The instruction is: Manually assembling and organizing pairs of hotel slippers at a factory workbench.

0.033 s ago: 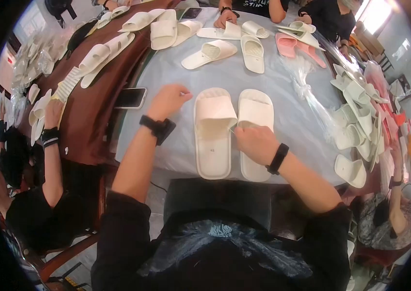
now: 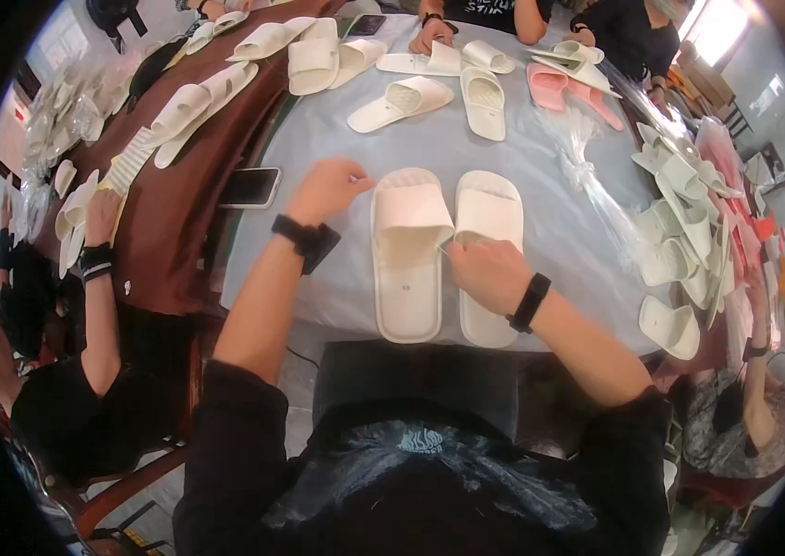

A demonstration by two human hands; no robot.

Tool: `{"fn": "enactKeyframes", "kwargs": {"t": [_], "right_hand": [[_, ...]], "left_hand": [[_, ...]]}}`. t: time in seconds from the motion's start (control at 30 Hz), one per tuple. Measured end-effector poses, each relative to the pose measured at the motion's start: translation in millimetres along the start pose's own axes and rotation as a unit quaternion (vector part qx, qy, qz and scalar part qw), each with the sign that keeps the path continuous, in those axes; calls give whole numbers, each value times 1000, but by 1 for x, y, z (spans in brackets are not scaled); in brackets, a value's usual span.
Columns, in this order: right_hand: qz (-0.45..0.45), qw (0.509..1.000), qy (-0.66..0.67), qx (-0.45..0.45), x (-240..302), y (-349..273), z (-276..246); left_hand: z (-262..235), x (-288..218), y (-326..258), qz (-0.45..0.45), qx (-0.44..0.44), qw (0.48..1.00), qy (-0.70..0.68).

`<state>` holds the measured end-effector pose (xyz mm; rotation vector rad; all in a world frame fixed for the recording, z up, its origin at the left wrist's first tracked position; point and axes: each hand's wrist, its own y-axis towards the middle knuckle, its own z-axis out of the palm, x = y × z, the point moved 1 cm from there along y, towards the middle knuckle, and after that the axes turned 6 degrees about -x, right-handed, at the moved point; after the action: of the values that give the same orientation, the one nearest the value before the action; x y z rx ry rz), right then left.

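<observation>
Two cream slide slippers lie side by side before me, toes pointing away: the left slipper and the right slipper. My right hand is closed over the right slipper. A thin pale tip pokes from its fingers to the strap edge of the left slipper; what it belongs to is hidden. My left hand hovers by the left slipper's toe end, its fingers curled together. Whatever those fingers may hold is too small to make out.
More cream slippers and a pink pair lie farther back. A phone rests at the left. Slippers pile up at the right beside clear plastic wrap. Co-workers' hands are around the tables.
My left hand has shifted slightly right, closer to the left slipper's toe end. My right hand and both slippers stay in place.
</observation>
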<state>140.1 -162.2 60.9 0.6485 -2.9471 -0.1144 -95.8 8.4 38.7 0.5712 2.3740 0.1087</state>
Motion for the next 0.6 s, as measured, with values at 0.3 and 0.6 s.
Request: {"fn": "enactKeyframes", "kwargs": {"t": [0.3, 0.6], "right_hand": [[-37, 998, -4, -56, -8, 3, 8], [-26, 997, -21, -74, -8, 1, 18]], "left_hand": [[33, -28, 39, -13, 48, 985, 166], [31, -5, 43, -117, 159, 980, 22]]}}
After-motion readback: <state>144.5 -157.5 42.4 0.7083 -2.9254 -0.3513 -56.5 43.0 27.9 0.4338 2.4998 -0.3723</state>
